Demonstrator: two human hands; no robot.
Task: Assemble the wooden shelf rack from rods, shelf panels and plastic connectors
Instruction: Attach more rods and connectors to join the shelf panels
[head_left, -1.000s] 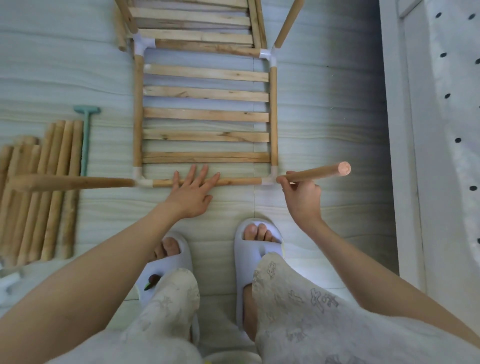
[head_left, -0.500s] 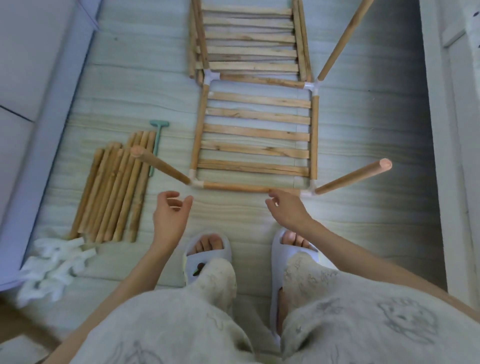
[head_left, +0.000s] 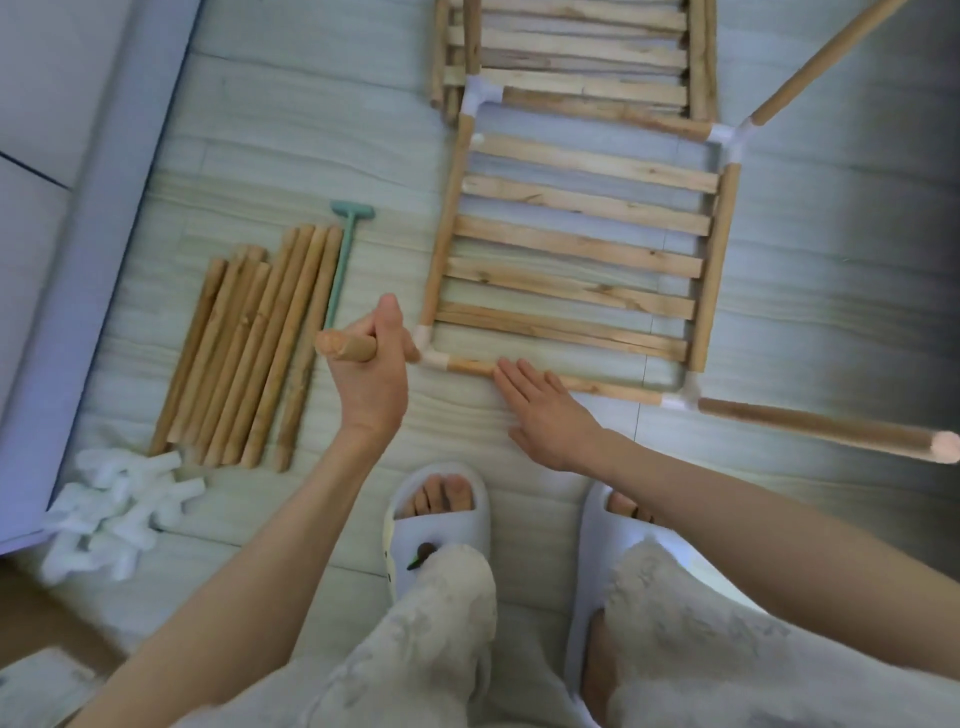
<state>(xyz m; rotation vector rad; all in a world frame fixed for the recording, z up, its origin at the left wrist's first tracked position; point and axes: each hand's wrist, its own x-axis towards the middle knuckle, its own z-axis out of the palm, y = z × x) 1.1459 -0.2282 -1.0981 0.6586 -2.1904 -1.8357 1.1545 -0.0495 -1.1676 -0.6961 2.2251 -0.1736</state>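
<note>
The left hand (head_left: 371, 364) gripped an upright rod (head_left: 347, 347) at the near-left connector (head_left: 427, 349); the right hand (head_left: 548, 410) lay flat, fingers straight, on the front rail (head_left: 613, 388). The shelf frame (head_left: 571, 244) lay on the floor (head_left: 831, 291) — five pale slats, four white corner connectors, three rods visibly rising.

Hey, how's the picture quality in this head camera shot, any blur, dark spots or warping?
Head view: wide-angle bending curves the floor lines and splays the upright rods; the right edge falls into shadow; the near right rod looks soft, while the left hand gripping its rod and the right hand lying on the frame rail stay fairly sharp.
</note>
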